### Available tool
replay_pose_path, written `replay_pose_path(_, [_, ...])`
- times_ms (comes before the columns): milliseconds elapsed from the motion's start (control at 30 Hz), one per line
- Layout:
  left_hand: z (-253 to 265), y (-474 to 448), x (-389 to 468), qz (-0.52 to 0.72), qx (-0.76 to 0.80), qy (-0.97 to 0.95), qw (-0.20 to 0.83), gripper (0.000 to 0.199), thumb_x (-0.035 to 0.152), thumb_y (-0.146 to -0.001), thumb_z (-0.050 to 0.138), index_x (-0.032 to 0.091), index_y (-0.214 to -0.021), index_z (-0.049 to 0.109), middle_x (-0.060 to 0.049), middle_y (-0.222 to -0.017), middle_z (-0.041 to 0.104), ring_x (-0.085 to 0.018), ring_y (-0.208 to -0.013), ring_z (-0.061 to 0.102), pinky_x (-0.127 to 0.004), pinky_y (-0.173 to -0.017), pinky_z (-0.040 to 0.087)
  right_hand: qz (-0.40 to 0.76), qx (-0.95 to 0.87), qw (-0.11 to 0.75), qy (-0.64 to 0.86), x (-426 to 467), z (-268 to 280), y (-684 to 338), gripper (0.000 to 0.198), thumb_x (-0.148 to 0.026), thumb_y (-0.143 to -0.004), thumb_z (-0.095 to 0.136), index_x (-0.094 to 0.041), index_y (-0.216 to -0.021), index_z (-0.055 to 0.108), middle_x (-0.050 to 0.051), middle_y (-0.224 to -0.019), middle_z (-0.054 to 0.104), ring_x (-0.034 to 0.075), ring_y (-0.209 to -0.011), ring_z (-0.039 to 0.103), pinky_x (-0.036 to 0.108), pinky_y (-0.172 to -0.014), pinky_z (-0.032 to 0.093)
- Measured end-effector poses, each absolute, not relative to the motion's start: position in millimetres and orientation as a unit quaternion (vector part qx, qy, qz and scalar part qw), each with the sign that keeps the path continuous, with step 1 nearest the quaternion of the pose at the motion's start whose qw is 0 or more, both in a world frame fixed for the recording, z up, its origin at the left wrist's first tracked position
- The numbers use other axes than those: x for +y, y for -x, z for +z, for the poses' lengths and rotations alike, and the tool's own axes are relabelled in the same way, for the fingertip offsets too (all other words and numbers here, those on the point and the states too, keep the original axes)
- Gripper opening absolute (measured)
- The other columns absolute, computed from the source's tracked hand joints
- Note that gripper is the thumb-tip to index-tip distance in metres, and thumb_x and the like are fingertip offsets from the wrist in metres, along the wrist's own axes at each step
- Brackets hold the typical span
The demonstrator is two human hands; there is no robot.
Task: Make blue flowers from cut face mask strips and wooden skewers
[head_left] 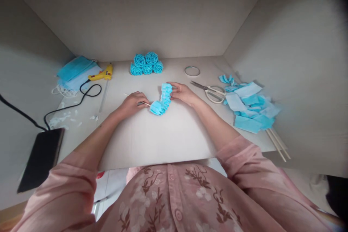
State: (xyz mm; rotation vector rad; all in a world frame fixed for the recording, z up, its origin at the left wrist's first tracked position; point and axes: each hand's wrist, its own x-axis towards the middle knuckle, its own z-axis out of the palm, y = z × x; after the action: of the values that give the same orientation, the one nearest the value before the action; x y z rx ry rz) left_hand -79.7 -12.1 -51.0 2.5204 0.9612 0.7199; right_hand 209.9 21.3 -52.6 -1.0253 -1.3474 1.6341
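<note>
My left hand (133, 103) is closed round a thin wooden stick (146, 104), whose light tip sticks out on the far side of the fingers. At the stick's right end a gathered blue strip of mask fabric (160, 108) is wound into a small roll. The strip's free part bends up and away toward my right hand (181, 92). Thumb and fingers of that hand pinch the strip's right edge near its top end; some fingertips are hidden behind it. Behind the hands, several finished blue rosettes (147, 64) lie stacked against the back wall.
On the left are blue masks (77, 68), a yellow glue gun (102, 73) with a black cord, white scraps (65, 117) and a black phone-like slab (40, 159). Rightward lie a tape ring (192, 71), scissors (212, 91), cut blue pieces (248, 107) and sticks (277, 145). Board walls enclose the table.
</note>
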Motion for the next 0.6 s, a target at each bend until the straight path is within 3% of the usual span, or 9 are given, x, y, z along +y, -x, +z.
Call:
replay_pose_path(200, [-35, 73, -15, 0.278, 0.377, -0.846, 0.256, 0.023, 0.036, -0.091, 0.065, 0.018, -0.082, 0.076, -0.006, -0.084, 0.074, -0.018, -0.079, 0.067, -0.028, -0.074, 0.049, 0.634, -0.517, 0.423, 0.389, 18, -30, -208, 0.06, -0.015, -0.067, 0.074, -0.021, -0.127, 0.065, -0.004, -0.077, 0.075, 0.015, -0.07, 0.07, 0.03, -0.071, 0.058])
replay_pose_path(333, [-15, 65, -16, 0.289, 0.401, -0.82, 0.287, 0.023, 0.039, -0.09, 0.067, 0.018, -0.086, 0.077, -0.004, -0.086, 0.076, -0.017, -0.078, 0.068, -0.026, -0.071, 0.048, 0.65, -0.507, 0.437, 0.36, 16, -7, -215, 0.041, -0.021, -0.068, 0.077, -0.022, -0.109, 0.072, -0.003, -0.081, 0.076, 0.015, -0.072, 0.07, 0.029, -0.073, 0.057])
replay_pose_path(433, [-15, 56, -18, 0.328, 0.415, -0.801, 0.282, 0.025, 0.042, -0.088, 0.069, 0.018, -0.089, 0.077, -0.005, -0.087, 0.076, -0.018, -0.08, 0.069, -0.027, -0.073, 0.049, 0.665, -0.461, 0.47, 0.354, 7, -1, -219, 0.023, -0.025, -0.07, 0.077, -0.02, -0.091, 0.072, -0.001, -0.08, 0.075, 0.013, -0.07, 0.069, 0.027, -0.073, 0.056])
replay_pose_path(600, [-26, 48, -26, 0.357, 0.389, -0.823, 0.207, 0.032, 0.047, -0.094, 0.065, 0.019, -0.082, 0.075, -0.004, -0.079, 0.074, -0.017, -0.073, 0.065, -0.03, -0.072, 0.047, 0.712, -0.339, 0.503, 0.355, -19, -14, -217, 0.016, -0.024, -0.072, 0.074, -0.019, -0.084, 0.066, -0.002, -0.07, 0.07, 0.013, -0.063, 0.066, 0.027, -0.067, 0.055])
